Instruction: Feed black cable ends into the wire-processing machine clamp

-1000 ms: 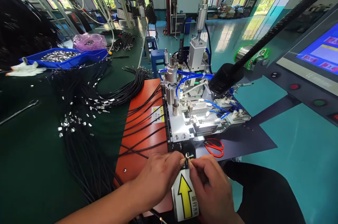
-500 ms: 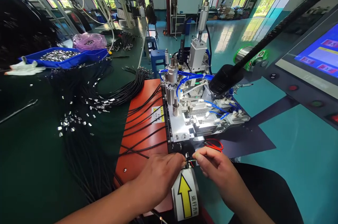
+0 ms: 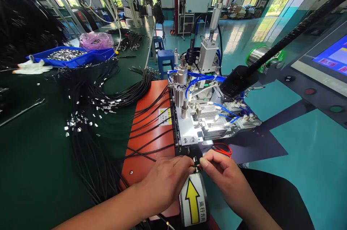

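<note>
My left hand (image 3: pixel 169 181) is closed at the near end of the machine, thumb and fingertips pinched on a cable end that the fingers mostly hide. Short thin wires (image 3: pixel 200 167), one of them red, stick out toward my right hand (image 3: pixel 223 174). That hand pinches their tips between thumb and forefinger. Both sets of fingertips nearly meet just above a white label with a yellow arrow (image 3: pixel 193 201) on a rounded cover. Behind them stands the metal machine (image 3: pixel 206 114) with blue air tubes. Several black cables (image 3: pixel 151 134) run from it across an orange plate (image 3: pixel 135 166).
Red-handled scissors (image 3: pixel 223 147) lie just beyond my right hand. Bundles of black cables (image 3: pixel 84 161) with metal ends cover the dark green table on the left, near a blue tray (image 3: pixel 73 63) of metal parts. A control screen (image 3: pixel 330 56) and solder spool (image 3: pixel 264 58) are at right.
The whole scene has shifted slightly right as my head turned a little left. My fingertips stay at the same spot, and less of the red wire shows between them.
</note>
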{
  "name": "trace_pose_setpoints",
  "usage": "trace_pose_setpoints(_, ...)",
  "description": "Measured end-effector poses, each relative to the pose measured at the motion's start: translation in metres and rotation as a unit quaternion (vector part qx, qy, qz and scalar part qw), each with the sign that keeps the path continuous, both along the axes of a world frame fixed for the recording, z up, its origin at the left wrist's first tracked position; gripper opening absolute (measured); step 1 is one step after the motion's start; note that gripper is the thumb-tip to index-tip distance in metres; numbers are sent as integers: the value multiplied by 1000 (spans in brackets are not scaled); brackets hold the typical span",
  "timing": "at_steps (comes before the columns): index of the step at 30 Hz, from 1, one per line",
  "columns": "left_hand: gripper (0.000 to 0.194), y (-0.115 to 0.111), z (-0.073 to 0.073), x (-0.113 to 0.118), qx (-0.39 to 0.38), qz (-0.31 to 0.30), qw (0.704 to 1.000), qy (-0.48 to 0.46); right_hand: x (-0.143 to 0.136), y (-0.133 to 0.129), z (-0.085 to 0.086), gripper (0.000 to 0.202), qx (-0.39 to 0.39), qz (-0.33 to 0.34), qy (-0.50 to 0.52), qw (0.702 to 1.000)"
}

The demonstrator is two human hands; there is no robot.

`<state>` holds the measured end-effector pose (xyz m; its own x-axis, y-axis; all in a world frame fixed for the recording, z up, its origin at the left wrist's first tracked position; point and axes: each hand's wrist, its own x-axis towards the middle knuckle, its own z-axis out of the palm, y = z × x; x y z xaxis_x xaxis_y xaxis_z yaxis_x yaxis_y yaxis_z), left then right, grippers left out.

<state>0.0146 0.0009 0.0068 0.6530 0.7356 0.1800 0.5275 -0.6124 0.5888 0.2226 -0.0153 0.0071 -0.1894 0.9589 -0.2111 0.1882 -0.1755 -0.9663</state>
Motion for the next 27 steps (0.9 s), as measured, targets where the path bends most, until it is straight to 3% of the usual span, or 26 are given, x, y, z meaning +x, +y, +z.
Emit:
trace_pose_setpoints(5, 12, 0, 8, -1, -14, 13, 999, -46, -2, -1, -1, 34, 4, -7, 9, 1000)
trace_pose_setpoints(13, 12, -2, 6, 0, -33, 37, 997, -62, -3, 1, -6, 33, 5, -22, 52, 998)
trace_pose_setpoints(27, 11, -3, 4, 0, 27, 32, 998, -39, -4, 1, 1, 29, -13, 1, 80, 997)
